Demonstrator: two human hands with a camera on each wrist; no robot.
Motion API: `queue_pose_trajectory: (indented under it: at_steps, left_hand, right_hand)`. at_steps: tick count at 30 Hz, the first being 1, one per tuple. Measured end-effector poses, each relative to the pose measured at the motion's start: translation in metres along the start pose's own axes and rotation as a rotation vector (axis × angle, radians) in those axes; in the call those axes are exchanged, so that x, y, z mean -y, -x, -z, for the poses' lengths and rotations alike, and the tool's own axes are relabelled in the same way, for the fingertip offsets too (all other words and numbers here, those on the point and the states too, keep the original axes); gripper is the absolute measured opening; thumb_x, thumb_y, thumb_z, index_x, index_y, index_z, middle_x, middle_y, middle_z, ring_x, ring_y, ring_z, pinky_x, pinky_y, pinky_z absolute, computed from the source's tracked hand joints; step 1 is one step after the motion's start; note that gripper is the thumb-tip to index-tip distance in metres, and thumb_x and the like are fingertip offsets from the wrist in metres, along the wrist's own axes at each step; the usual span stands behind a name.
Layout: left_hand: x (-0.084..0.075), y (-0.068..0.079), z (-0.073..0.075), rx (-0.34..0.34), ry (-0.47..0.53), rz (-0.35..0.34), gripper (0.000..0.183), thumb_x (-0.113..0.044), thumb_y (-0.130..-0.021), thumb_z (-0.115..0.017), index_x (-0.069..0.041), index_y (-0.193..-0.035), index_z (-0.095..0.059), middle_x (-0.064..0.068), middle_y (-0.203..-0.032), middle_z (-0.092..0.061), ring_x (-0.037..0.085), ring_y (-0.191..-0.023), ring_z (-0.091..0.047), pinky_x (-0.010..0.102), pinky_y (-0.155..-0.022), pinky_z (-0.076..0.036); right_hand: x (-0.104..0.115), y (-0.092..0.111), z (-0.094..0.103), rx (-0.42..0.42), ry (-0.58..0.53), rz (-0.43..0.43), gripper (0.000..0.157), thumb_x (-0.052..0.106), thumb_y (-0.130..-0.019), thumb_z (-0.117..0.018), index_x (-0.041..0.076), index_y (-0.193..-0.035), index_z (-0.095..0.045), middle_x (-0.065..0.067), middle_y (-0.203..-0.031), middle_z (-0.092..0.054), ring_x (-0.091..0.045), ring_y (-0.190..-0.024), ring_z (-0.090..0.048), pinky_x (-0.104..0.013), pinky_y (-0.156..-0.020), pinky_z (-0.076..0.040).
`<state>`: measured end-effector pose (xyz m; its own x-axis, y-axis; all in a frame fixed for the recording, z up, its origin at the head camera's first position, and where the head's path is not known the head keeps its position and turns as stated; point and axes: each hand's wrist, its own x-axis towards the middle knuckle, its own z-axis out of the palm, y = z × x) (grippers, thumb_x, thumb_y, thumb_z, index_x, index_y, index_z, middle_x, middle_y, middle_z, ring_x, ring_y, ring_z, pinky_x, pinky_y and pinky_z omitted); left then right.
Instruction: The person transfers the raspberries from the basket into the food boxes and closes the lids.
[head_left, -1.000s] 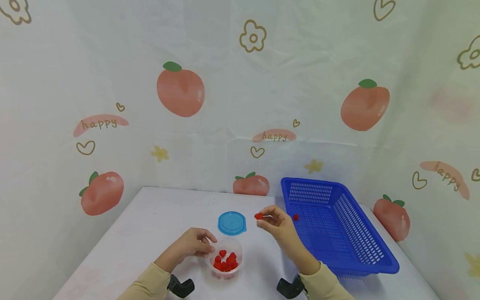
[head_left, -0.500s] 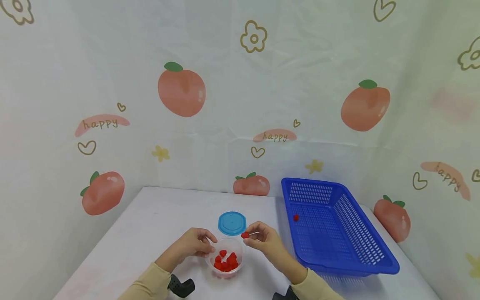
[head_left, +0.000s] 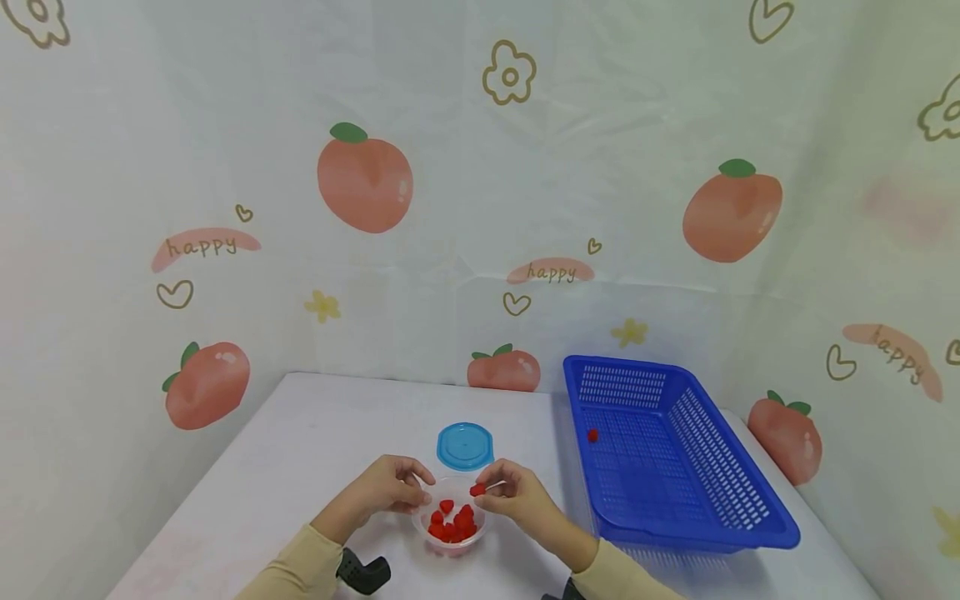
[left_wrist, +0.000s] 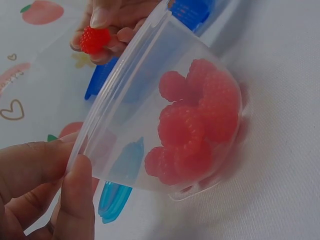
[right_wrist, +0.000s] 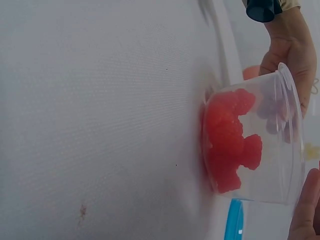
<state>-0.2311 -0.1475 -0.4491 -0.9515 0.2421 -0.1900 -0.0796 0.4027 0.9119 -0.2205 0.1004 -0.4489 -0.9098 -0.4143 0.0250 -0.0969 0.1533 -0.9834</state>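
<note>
A clear plastic tub (head_left: pixel 424 525) stands on the white table with several red raspberries (left_wrist: pixel 182 127) piled in its bottom. My left hand (head_left: pixel 390 485) pinches the tub's rim on its left side, thumb and fingers on either side of the wall in the left wrist view. Over the right part of the rim, my right hand (head_left: pixel 517 498) holds a single raspberry (left_wrist: pixel 95 40) between thumb and fingertips. In the right wrist view only part of the right hand's fingers (right_wrist: pixel 306 205) shows at the lower right edge.
A blue lid (head_left: pixel 465 447) lies flat just behind the tub. To the right stands a large blue plastic basket (head_left: pixel 675 483) with one raspberry (head_left: pixel 593 435) near its left wall. A printed curtain (head_left: pixel 420 333) hangs behind the table.
My right hand has carried the raspberry left and down, from beside the basket to the tub's rim. My left hand has stayed on the rim.
</note>
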Motion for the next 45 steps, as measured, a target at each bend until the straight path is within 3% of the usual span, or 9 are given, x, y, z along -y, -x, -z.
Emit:
queue_pose_trajectory:
  at_steps: [10,20,30,45]
  left_hand:
    - [-0.0003,0.0,0.0008,0.016,0.011,-0.012,0.024,-0.008,-0.082,-0.075,0.0,-0.103,-0.066,0.005,-0.075,-0.058,0.014,-0.061,-0.059,0.026,-0.063,-0.058]
    - [-0.0017,0.001,0.0001,0.005,0.006,-0.001,0.023,-0.008,-0.082,-0.076,-0.001,-0.101,-0.067,0.006,-0.076,-0.058,0.015,-0.061,-0.059,0.027,-0.063,-0.058]
    - [0.001,-0.0011,0.0001,0.005,0.007,-0.007,0.024,-0.009,-0.082,-0.076,-0.001,-0.102,-0.067,0.006,-0.076,-0.058,0.014,-0.061,-0.059,0.027,-0.063,-0.058]
    - [0.0007,-0.0013,-0.0001,0.0,0.009,-0.005,0.023,-0.009,-0.081,-0.076,-0.002,-0.101,-0.067,0.006,-0.076,-0.057,0.014,-0.061,-0.059,0.027,-0.062,-0.058]
  right_hand:
    - [0.0021,-0.003,-0.0021,0.001,0.082,-0.015,0.023,0.008,-0.086,-0.071,0.0,-0.105,-0.062,-0.012,-0.104,-0.069,-0.016,-0.085,-0.063,-0.03,-0.079,-0.058]
    - [0.0039,-0.0023,-0.0026,-0.006,0.096,-0.026,0.026,0.008,-0.085,-0.072,-0.003,-0.107,-0.063,-0.01,-0.102,-0.069,-0.015,-0.084,-0.064,-0.032,-0.079,-0.058]
    - [0.0001,-0.0034,-0.0039,-0.02,0.093,0.006,0.026,0.005,-0.085,-0.07,-0.008,-0.106,-0.062,-0.02,-0.1,-0.066,-0.012,-0.079,-0.06,-0.021,-0.072,-0.055]
    - [-0.0021,-0.0045,-0.0037,-0.022,0.093,-0.009,0.027,0.005,-0.085,-0.07,-0.008,-0.108,-0.062,-0.008,-0.097,-0.067,-0.012,-0.078,-0.059,-0.021,-0.072,-0.055]
